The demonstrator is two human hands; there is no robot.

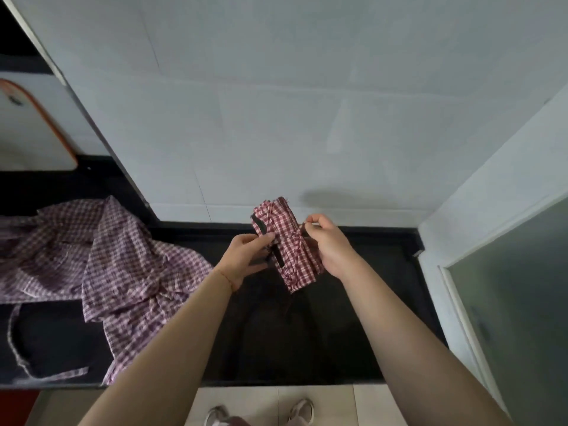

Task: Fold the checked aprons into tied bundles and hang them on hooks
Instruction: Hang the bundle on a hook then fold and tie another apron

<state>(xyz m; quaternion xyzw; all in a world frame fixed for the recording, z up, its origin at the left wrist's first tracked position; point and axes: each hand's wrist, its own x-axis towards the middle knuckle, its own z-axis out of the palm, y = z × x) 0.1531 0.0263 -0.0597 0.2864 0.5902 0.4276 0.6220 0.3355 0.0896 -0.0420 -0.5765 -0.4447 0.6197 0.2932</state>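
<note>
While the red-checked apron bundle point(284, 244) is held up above the black counter point(353, 302), the left hand point(246, 259) pinches its dark strap point(261, 227) and the right hand point(327, 244) pinches the other strap end, probably to tie it. A purple-checked apron point(123, 262) lies loose on the counter's left, not yet folded.

Pale grey-white tiled wall point(276, 103) fills the upper view, faint grout lines, soft shadow low on it. Glossy black stone countertop point(307, 333) runs along its base. Frosted glass panel in white frame point(516, 302) at right. White board with orange rim point(33, 130) at left. Beige floor tiles point(338, 404) below the counter's front edge.
</note>
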